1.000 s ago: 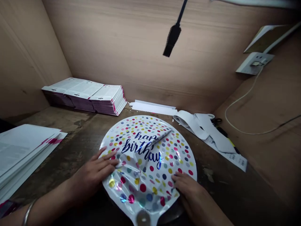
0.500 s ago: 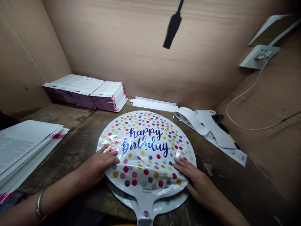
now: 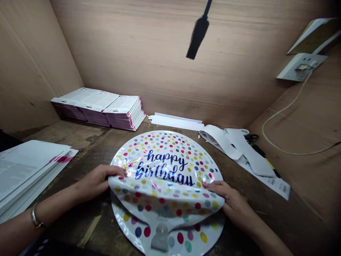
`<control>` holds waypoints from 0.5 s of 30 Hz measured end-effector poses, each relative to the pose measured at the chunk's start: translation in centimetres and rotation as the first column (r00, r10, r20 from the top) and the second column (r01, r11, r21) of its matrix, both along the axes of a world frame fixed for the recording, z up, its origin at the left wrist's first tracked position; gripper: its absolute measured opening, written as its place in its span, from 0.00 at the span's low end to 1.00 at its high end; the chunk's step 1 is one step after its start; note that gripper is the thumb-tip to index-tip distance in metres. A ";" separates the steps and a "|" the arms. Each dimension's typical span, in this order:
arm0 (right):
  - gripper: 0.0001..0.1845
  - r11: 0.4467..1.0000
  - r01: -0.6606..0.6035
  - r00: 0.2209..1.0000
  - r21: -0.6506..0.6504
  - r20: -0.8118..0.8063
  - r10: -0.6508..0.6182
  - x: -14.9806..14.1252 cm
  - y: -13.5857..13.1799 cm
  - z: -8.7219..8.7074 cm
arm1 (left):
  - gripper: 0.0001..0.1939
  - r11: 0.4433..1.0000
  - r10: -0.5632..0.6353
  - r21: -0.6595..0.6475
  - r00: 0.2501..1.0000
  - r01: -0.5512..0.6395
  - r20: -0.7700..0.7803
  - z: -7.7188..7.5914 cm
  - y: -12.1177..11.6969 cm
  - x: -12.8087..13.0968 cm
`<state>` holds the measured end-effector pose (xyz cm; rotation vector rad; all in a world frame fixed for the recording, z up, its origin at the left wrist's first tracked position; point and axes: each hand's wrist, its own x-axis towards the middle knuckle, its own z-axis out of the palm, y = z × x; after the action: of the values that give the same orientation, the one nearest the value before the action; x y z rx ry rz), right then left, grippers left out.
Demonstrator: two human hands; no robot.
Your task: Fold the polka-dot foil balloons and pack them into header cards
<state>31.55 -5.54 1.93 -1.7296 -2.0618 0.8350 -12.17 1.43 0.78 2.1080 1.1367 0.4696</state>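
since half a second ago, our hands have gone from resting flat to grasping, and the lower half of the upper foil balloon (image 3: 165, 160) has buckled upward. our left hand (image 3: 108, 179) pinches its left edge and our right hand (image 3: 225, 193) its right, both closed narrowly on the foil. it lies over a second dotted balloon (image 3: 133, 227) on the dark bench (image 3: 90, 142) before us, hiding much of it. at right, the wall socket (image 3: 294, 71) holds a plug (image 3: 305, 67). bundled printed cards (image 3: 98, 101) stand beyond, at the back left; loose cards (image 3: 29, 167) lie nearer. white strips (image 3: 176, 121) lie near curled paper bands (image 3: 245, 153), beside a black-and-yellow tool (image 3: 269, 163). a black connector (image 3: 197, 37) hangs above. we read "happy birthday" in blue script on the upper foil balloon; small print (image 3: 162, 216) below is too blurred to read.
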 end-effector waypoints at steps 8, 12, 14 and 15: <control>0.23 0.932 0.357 0.920 -0.054 0.191 -0.342 -0.2 4.6 -0.6 | 0.21 0.900 0.430 -0.028 0.897 -0.435 -0.100 -0.1 4.4 1.5; 0.20 0.918 0.392 0.865 0.050 0.321 -0.387 -1.0 5.0 -0.9 | 0.19 0.899 0.437 0.185 0.846 -0.398 -0.304 -0.4 4.7 1.7; 0.19 0.917 0.392 0.843 0.077 0.369 -0.392 -1.4 5.0 -0.8 | 0.18 0.886 0.463 0.231 0.806 -0.402 -0.368 -0.4 4.7 1.7; 0.19 0.916 0.393 0.833 0.086 0.389 -0.394 -1.5 5.0 -0.8 | 0.19 0.886 0.463 0.227 0.799 -0.404 -0.384 -0.4 4.8 1.6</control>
<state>30.01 -0.57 1.11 -2.3717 -1.8073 0.3706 -10.53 6.19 0.34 2.1162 1.9226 0.2930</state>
